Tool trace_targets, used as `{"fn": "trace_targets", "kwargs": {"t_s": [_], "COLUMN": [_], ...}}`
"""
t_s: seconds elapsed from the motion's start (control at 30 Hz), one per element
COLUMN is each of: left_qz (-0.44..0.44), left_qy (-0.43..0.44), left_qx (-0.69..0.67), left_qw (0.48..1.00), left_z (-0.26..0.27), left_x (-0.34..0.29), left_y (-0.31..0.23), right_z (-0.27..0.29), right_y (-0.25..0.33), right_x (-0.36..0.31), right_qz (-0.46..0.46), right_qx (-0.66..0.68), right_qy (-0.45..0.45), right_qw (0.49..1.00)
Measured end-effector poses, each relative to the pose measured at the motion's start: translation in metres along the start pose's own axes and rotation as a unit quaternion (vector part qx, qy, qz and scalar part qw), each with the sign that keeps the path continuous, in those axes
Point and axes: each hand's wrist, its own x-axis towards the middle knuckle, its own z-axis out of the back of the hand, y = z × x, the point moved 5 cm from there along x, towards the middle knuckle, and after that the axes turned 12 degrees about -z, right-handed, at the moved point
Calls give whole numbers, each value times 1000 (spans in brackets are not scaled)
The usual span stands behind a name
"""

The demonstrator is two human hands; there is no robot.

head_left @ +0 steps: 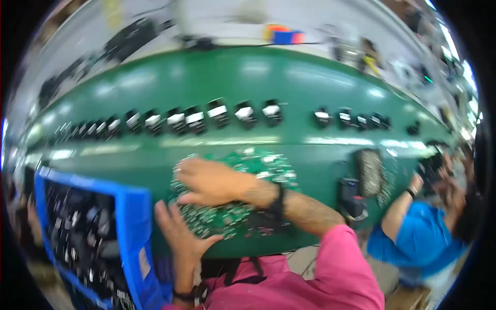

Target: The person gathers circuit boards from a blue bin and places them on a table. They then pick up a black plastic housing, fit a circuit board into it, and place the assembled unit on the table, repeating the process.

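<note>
A spread pile of small green circuit boards with silvery parts lies on the green table before me. My right hand reaches across it from the right, palm down. Its fingers point left and its thumb stands apart; I make out nothing in its grip, though motion blurs the fingertips. At the pile's lower left edge is my left hand, open, with fingers stretched and thumb spread toward the boards. What lies directly beneath both palms is hidden.
A blue bin full of black parts stands at my left. Rows of small black devices cross the table beyond the pile. To the right are a brown-grey block, a black device and a co-worker in blue.
</note>
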Motion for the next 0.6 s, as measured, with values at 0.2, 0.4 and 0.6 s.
{"fn": "trace_targets", "kwargs": {"t_s": [0.2,0.4,0.6], "left_qz": [22,46,37], "left_qy": [24,56,36], "left_qx": [-33,-40,-72], "left_qw": [999,997,996], "left_z": [-6,-7,-6], "left_x": [6,3,-3], "left_y": [-10,-8,-6], "right_z": [21,1,72], "right_y": [12,16,-1], "right_x": [-7,-10,60], "right_qz": [22,-8,-85], "right_qx": [-79,5,-184], "right_qy": [-10,128,-121], "right_qw": [997,992,972]}}
